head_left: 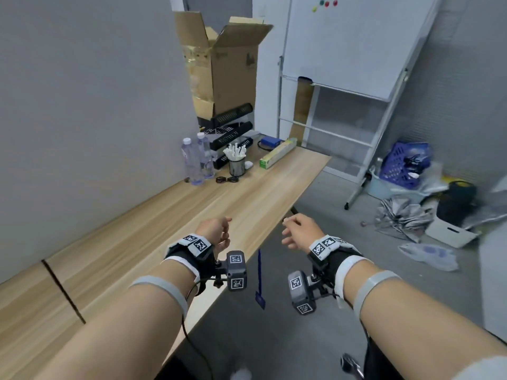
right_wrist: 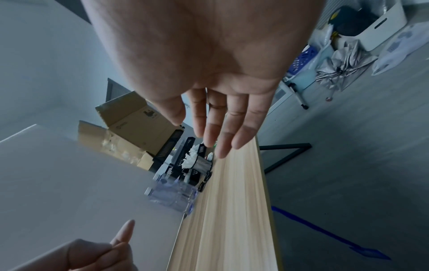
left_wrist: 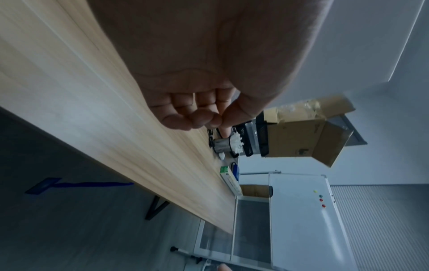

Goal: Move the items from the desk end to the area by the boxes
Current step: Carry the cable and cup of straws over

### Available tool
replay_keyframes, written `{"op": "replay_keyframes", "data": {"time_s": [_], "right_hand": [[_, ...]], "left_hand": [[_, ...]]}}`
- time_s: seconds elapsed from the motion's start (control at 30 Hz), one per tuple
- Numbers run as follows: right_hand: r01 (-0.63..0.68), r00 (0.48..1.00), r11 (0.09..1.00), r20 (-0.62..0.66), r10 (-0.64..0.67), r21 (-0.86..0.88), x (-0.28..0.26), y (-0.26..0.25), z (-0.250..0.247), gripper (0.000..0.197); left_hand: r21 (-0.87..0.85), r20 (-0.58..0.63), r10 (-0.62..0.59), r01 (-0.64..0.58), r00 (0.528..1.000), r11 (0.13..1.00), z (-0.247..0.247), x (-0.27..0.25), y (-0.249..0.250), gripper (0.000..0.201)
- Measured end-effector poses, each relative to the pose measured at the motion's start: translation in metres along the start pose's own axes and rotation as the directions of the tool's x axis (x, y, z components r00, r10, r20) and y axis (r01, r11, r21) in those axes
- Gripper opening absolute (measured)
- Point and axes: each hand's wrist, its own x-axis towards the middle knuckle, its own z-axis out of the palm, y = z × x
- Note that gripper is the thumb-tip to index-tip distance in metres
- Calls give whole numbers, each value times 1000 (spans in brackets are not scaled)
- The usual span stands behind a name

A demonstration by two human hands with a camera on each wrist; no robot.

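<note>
At the far end of the wooden desk [head_left: 164,229], by the open cardboard box [head_left: 225,69], stand two clear water bottles [head_left: 196,160] and a mesh cup of white pens [head_left: 236,163]. Coiled black cables [head_left: 227,179] and a long green-and-white box [head_left: 277,153] lie beside them. My left hand [head_left: 223,231] hovers over the desk's near part, fingers curled in, holding nothing [left_wrist: 209,117]. My right hand [head_left: 290,229] floats past the desk's edge with straight fingers [right_wrist: 209,132], empty. The cup [right_wrist: 203,163] and bottles [right_wrist: 173,194] are far ahead of both hands.
Black slotted trays [head_left: 230,130] are stacked under the cardboard box. A whiteboard [head_left: 351,45] on a stand leans at the right. On the floor lie a blue basket [head_left: 403,165], a silver umbrella [head_left: 400,218], a white bin [head_left: 452,231] and blue tape [head_left: 259,278].
</note>
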Motion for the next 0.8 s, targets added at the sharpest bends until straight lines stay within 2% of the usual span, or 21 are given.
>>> {"op": "replay_keyframes", "data": {"time_s": [0.2, 0.4, 0.53, 0.67, 0.8], "right_hand": [[-44, 999, 998, 0, 44, -33, 80, 8, -29, 17], [-62, 998, 989, 9, 64, -136, 208, -13, -55, 12], [-86, 993, 972, 65, 103, -220, 288, -41, -64, 13], [-102, 988, 976, 93, 122, -193, 350, -55, -60, 12], [-131, 967, 970, 188, 170, -203, 394, -55, -39, 12]], "left_hand": [[-5, 11, -59, 59, 998, 998, 71, 78, 22, 28], [-104, -13, -109, 107, 994, 989, 133, 192, 49, 38], [-157, -61, -172, 161, 983, 974, 150, 261, 76, 41], [-208, -118, -238, 210, 964, 955, 154, 321, 102, 25], [-200, -188, -268, 231, 945, 952, 150, 357, 110, 38]]}}
